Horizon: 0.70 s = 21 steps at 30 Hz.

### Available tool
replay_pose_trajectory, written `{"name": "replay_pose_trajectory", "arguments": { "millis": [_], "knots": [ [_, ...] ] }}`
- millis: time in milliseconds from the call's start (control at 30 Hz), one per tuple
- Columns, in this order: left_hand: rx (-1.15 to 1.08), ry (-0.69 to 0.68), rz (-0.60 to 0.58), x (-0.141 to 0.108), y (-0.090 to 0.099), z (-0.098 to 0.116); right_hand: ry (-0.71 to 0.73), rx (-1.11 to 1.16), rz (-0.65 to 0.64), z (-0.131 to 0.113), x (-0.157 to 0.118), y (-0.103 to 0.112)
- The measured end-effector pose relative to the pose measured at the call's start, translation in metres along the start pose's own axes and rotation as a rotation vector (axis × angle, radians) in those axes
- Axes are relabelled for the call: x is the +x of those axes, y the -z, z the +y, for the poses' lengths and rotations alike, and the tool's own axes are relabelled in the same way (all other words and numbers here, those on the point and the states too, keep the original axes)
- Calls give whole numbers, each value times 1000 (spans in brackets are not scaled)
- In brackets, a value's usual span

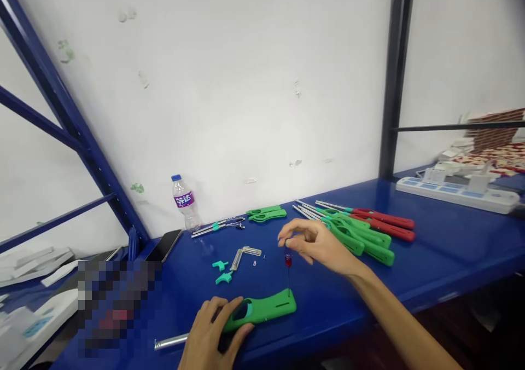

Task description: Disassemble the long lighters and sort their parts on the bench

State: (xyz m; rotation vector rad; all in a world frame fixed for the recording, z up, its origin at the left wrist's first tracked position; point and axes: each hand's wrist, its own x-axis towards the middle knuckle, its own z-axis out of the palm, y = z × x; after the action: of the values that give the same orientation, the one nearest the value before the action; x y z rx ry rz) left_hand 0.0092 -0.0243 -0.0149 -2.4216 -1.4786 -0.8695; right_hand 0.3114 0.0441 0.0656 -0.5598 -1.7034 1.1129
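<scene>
A green long-necked gas lighter (273, 307) lies on the blue table, its metal tube pointing left. My left hand (213, 331) grips it around the front of the handle, near the trigger opening. Pinched between the fingertips of my right hand (318, 244) is a small screwdriver (289, 261) with a red and clear handle. It stands upright, its tip at the rear end of the lighter handle. Whether the tip sits in a screw is too small to tell. Two teal triggers (223, 277) and clear plastic pieces (241, 256) lie behind the lighter.
Several green lighters (361, 236) and two red lighters (385, 225) are heaped at the right. Green handle shells (267, 214), metal tubes with wires (213, 227) and a bottle (185, 203) stand or lie along the wall. A phone (166, 245) and power strip (455, 194) flank them.
</scene>
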Motion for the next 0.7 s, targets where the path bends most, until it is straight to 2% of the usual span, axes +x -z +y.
{"name": "replay_pose_trajectory", "arguments": {
  "millis": [67,200,333,433,600,700],
  "knots": [
    [9,34,-8,1,1,1,-6,-28,-34,-2,0,0],
    [17,114,-8,1,1,3,94,-25,-24,-2,1,-1],
    [2,91,65,-1,-4,-2,104,-33,38,-1,2,2],
    [-17,47,100,-2,-8,-7,53,-30,5,-2,2,2],
    [-98,96,48,-3,-11,-8,89,-54,-28,-2,2,0],
    [-123,180,-46,-5,-9,-6,95,-15,-32,1,1,0]
  ]
}}
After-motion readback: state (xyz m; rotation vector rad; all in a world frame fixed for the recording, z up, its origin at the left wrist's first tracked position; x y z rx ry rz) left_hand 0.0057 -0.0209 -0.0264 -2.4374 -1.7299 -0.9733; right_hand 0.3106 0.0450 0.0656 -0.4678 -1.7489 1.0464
